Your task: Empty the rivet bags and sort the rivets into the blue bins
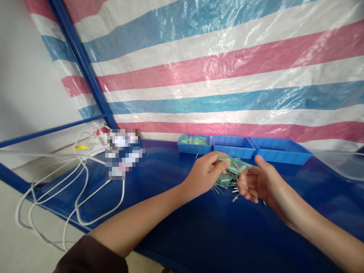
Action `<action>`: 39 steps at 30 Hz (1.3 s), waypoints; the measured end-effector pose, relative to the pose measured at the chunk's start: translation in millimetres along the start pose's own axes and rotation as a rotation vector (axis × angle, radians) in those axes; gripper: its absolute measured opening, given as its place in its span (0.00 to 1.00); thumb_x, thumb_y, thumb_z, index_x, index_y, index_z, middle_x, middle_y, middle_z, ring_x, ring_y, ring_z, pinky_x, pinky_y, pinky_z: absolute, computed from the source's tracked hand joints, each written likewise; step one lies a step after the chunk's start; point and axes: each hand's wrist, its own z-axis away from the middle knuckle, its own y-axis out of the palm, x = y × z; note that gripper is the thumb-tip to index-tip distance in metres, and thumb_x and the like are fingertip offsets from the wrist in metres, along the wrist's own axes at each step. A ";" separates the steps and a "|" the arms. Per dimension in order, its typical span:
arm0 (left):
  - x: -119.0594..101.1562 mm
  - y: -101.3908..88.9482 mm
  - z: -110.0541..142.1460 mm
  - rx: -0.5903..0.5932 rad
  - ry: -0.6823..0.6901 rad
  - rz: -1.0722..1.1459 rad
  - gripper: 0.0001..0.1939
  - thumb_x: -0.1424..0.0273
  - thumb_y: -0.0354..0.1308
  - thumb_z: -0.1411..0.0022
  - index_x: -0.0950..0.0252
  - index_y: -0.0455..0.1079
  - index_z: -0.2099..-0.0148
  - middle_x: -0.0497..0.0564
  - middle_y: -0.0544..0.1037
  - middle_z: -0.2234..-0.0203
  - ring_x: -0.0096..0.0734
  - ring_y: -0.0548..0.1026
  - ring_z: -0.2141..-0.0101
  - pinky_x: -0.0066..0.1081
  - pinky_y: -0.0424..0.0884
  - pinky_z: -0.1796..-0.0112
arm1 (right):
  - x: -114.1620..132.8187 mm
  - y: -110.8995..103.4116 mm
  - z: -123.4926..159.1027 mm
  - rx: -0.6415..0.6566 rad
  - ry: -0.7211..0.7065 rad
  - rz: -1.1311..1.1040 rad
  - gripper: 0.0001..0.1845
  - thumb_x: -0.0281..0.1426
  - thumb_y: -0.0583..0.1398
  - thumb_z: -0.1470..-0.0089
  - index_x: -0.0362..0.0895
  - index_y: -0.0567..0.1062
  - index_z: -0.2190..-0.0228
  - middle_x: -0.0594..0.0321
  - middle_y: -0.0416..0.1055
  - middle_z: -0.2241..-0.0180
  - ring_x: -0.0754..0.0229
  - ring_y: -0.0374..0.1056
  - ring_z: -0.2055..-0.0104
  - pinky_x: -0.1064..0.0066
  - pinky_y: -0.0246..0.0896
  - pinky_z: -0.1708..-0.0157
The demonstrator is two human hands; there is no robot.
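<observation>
Over the blue tabletop, my left hand (206, 172) pinches a see-through green plastic bag (237, 163) between thumb and fingers. My right hand (260, 180) is at the bag's right side, thumb raised apart from loosely curled fingers; I see nothing held in it. Beneath both hands lies a pile of green plastic pieces and thin silver metal pins (217, 188) that look like blind rivets. A few pins stick out toward me, and one shorter metal piece (235, 198) lies at the pile's front. My hands cover part of the pile.
Behind the pile stand three blue bins in a row: the left bin (194, 148) holds green packets, beside the middle bin (233, 147) and right bin (281, 151). White cables (82, 189) loop over the table's left edge. A clear plastic container (338, 163) is at right.
</observation>
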 end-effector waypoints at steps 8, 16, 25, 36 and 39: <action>1.2 -4.4 3.5 0.089 0.379 -0.330 0.11 0.71 0.49 0.34 0.63 0.72 0.56 0.53 0.73 0.58 0.30 0.71 0.55 0.34 0.67 0.50 | 9.0 5.1 9.8 0.080 0.158 -0.338 0.15 0.43 0.62 0.51 0.44 0.71 0.70 0.65 0.70 0.76 0.67 0.63 0.78 0.78 0.57 0.82; 2.5 4.5 2.6 0.072 -0.143 0.114 0.24 0.70 0.48 0.39 0.62 0.60 0.41 0.55 0.70 0.53 0.25 0.73 0.68 0.26 0.69 0.69 | 0.8 -6.5 0.8 -0.083 -0.207 0.030 0.15 0.43 0.66 0.55 0.47 0.72 0.69 0.63 0.72 0.75 0.64 0.67 0.77 0.72 0.65 0.77; -8.6 9.7 -2.3 0.170 -0.683 0.458 0.34 0.41 0.43 0.43 0.69 0.67 0.60 0.48 0.70 0.75 0.20 0.67 0.80 0.23 0.61 0.78 | -8.5 -8.5 8.6 -0.288 -1.024 0.862 0.08 0.29 0.57 0.44 0.49 0.73 0.62 0.61 0.77 0.61 0.55 0.73 0.60 0.63 0.68 0.60; 27.2 -44.5 -50.5 -0.243 -0.339 0.032 0.16 0.67 0.57 0.40 0.66 0.63 0.51 0.48 0.74 0.71 0.24 0.73 0.72 0.26 0.67 0.68 | -6.9 -12.3 -1.8 -0.329 -0.946 1.017 0.18 0.36 0.56 0.44 0.49 0.69 0.51 0.54 0.68 0.47 0.46 0.63 0.45 0.49 0.58 0.46; 46.4 -76.0 -78.9 -0.384 -0.298 -0.405 0.21 0.65 0.58 0.41 0.65 0.62 0.48 0.50 0.76 0.68 0.30 0.74 0.68 0.31 0.68 0.63 | -8.0 -17.6 -5.9 -0.365 -0.859 0.977 0.20 0.38 0.55 0.44 0.49 0.67 0.50 0.53 0.69 0.50 0.45 0.65 0.48 0.49 0.60 0.49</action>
